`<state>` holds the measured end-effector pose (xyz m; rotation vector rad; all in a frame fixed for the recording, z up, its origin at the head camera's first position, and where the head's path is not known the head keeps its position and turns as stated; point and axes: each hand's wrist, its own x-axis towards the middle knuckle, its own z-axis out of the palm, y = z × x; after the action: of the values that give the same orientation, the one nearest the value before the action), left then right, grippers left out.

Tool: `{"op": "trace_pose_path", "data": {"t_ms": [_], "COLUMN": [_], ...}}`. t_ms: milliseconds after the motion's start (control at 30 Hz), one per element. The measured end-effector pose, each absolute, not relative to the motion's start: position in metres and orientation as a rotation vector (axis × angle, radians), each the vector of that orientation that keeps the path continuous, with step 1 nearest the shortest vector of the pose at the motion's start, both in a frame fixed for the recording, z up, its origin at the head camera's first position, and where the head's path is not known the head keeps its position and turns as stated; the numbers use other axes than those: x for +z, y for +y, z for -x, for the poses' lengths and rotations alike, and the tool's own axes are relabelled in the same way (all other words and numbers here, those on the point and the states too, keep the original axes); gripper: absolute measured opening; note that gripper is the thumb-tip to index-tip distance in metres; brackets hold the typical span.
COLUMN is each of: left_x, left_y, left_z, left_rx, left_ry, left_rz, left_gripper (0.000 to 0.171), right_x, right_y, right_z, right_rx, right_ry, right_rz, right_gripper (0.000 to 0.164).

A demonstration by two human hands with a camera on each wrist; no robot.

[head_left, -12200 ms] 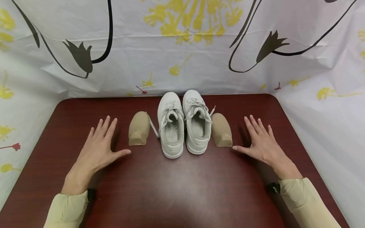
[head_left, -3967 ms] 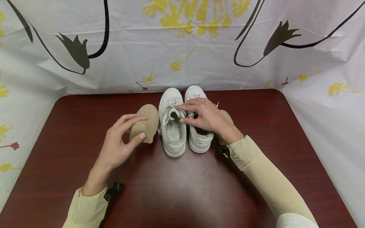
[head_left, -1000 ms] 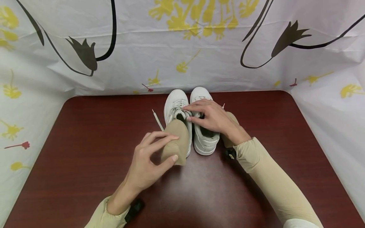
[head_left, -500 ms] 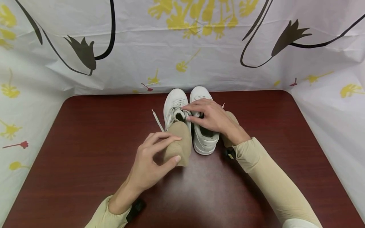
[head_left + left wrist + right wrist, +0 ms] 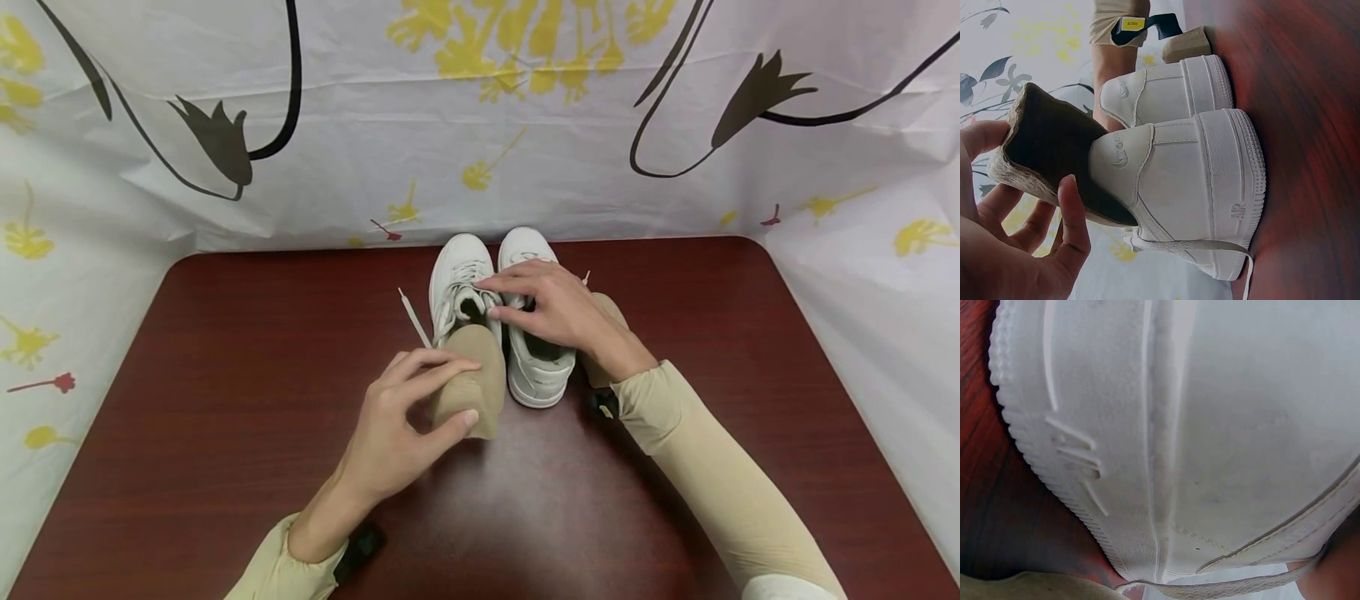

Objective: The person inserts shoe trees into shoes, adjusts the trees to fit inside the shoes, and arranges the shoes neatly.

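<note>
My left hand (image 5: 397,417) pinches a tan molded-pulp shoe insert (image 5: 476,375) between thumb and fingers. It is tilted over the heel of the left white sneaker (image 5: 459,258), and in the left wrist view its dark hollow underside (image 5: 1054,137) faces the camera. How far its tip reaches into the shoe is hidden. Reaching across the right white sneaker (image 5: 540,385), my right hand (image 5: 551,308) has thumb and fingers at the left sneaker's tongue and collar edge, and appears to grip it. The right wrist view is filled by the right sneaker's side (image 5: 1241,425).
A second tan insert (image 5: 609,308) lies right of the right sneaker, partly under my right forearm. A loose shoelace (image 5: 414,317) sticks out left of the left sneaker. The dark red tabletop (image 5: 262,333) meets a printed white sheet (image 5: 337,167) at the back.
From lying left of the sneakers, the insert was lifted by my left hand and brought right over the left sneaker's heel. My right hand came in to that sneaker's tongue; the last second shows little movement.
</note>
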<state>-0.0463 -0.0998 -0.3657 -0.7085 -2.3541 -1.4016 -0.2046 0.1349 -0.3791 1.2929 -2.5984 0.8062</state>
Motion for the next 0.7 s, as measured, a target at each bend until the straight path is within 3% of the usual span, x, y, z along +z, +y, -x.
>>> {"op": "trace_pose_path", "data": {"t_ms": [700], "left_x": [-0.3671], "left_y": [-0.0954], "left_z": [0.0531], "left_rx": [-1.328], "left_ry": [-2.435], "left_rz": [0.7], "left_gripper": [0.038], "right_x": [-0.3803], "right_y": [0.1355], "right_z": [0.2046], "right_rx": [0.801], "right_ry": [-2.617], "right_rz": [-1.288], "right_gripper": [0.04]}}
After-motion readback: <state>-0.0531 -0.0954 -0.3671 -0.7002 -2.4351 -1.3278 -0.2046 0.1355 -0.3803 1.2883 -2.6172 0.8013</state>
